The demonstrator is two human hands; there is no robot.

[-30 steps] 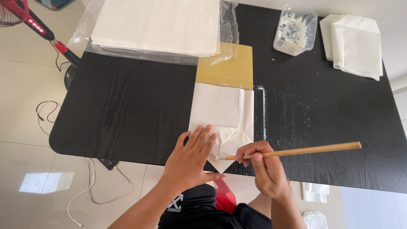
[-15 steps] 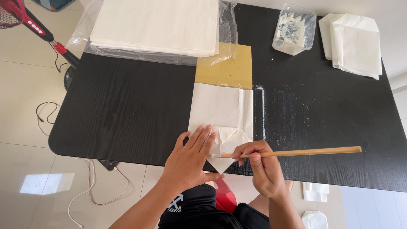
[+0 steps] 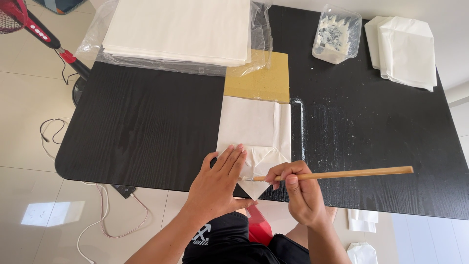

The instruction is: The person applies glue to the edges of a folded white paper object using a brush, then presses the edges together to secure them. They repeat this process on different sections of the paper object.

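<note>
We see our two hands at the near edge of a black tabletop (image 3: 146,127). Our left hand (image 3: 217,183) lies flat and open on a white paper bag (image 3: 254,129), with the fingers (image 3: 233,159) pressing down on its lower part. Our right hand (image 3: 300,193) is closed around a long wooden stick (image 3: 337,173). The stick lies sideways, and most of it sticks out past the right hand. Its thin tip touches the folded flap of the bag, just beside the left fingers. The flap is shaped like a point and aims at us.

The bag lies right in front of both hands. Its far end rests on a brown card (image 3: 259,78). Just past the right side of the bag there is a thin white smear on the tabletop.

Far beyond the left hand sits a big stack of white sheets (image 3: 176,29) in clear plastic wrap. Far beyond the right hand stands a clear tub (image 3: 337,34) with white paste inside. Beside the tub, farther to the right, lies a small pile of white bags (image 3: 405,51).

Left of the tabletop, well away from the left hand, we see a red fan (image 3: 29,24) and thin cords (image 3: 53,142) on the pale floor.
</note>
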